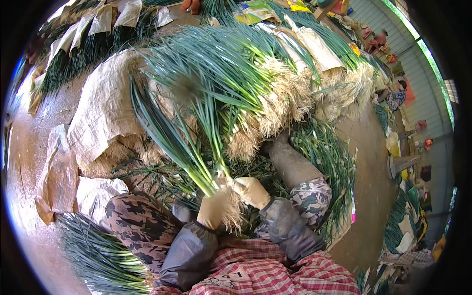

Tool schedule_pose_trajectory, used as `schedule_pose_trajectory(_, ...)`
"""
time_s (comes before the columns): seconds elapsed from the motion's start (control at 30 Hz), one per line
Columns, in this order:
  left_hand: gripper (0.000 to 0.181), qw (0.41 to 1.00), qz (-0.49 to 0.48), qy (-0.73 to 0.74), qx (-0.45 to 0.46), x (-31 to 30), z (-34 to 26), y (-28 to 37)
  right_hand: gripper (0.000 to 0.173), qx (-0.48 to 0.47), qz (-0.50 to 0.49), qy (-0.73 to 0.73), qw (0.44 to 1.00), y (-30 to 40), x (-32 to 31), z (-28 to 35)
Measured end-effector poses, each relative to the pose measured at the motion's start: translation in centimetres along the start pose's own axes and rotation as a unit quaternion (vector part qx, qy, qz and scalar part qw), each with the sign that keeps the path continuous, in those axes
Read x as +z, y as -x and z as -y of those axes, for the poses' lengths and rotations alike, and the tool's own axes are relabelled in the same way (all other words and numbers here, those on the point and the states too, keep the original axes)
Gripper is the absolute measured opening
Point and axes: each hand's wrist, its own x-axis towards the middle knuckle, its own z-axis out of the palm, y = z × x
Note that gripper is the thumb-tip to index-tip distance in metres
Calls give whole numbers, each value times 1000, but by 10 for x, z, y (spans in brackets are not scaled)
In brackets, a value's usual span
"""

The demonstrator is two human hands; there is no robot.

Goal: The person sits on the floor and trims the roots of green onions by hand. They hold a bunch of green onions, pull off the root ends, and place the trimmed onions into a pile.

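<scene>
A few green onions [197, 177] with long green leaves and pale stringy roots are in front of my lap. My left hand [211, 213], in a tan glove, is closed around their lower stems, with the roots [232, 217] hanging to its right. The gloved right hand [253, 191] meets the base of one upright stalk [218, 155] with its fingertips bent in; their exact grip is partly hidden. Beyond both hands lies a large heap of green onions [221, 70], its root ends [280, 96] turned to the right.
Woven sacks [107, 107] cover more bundles on the left. Stripped leaves [320, 173] litter the floor around my boot [291, 160]. Another bunch of green onions [103, 254] lies by my left knee. A person [395, 96] sits farther off at the right.
</scene>
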Motion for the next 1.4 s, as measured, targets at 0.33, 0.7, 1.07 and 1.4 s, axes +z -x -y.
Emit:
schedule_pose_trajectory(0.33, 20, 988, -134, -73, 21, 1, 15, -2, 28, -57, -51, 456, 887, -44, 23, 13)
schedule_pose_trajectory(0.7, 17, 995, 37, -28, 91, -9, 15, -2, 37, -235, -166, -100, 953, 27, -8, 36)
schedule_pose_trajectory(1.07, 34, 999, -13, 33, -16, -10, 14, 1, 25, -10, -91, 13, 996, -44, 20, 6)
schedule_pose_trajectory(1.4, 22, 960, 164, 225, -31, -36, 27, -13, 36, -171, -463, -128, 860, 9, -123, 57)
